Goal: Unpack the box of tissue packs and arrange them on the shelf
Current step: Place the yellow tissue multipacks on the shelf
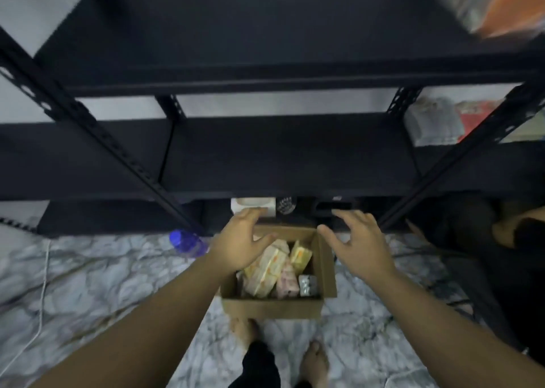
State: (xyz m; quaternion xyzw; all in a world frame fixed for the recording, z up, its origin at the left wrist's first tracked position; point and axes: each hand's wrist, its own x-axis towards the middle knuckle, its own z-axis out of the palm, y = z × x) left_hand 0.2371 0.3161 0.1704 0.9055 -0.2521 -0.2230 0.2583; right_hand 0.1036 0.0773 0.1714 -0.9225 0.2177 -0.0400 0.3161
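An open brown cardboard box (326,269) stands on the marble floor at the foot of a black metal shelf (283,157). Inside it lie several tissue packs (267,272) in yellow, white and pink wrappers, plus a small grey pack (308,285). My left hand (241,241) hovers over the box's left rim, fingers spread, holding nothing. Above the box's right rim my right hand (358,241) hangs, also empty with fingers apart. The middle shelf board is bare in its centre.
A clear bottle with a blue cap (187,241) lies on the floor left of the box. A white object (253,206) and dark items sit under the lowest shelf. Packaged goods (436,124) rest at the shelf's right. A white cable (42,293) runs on the left. My bare feet (315,358) stand behind the box.
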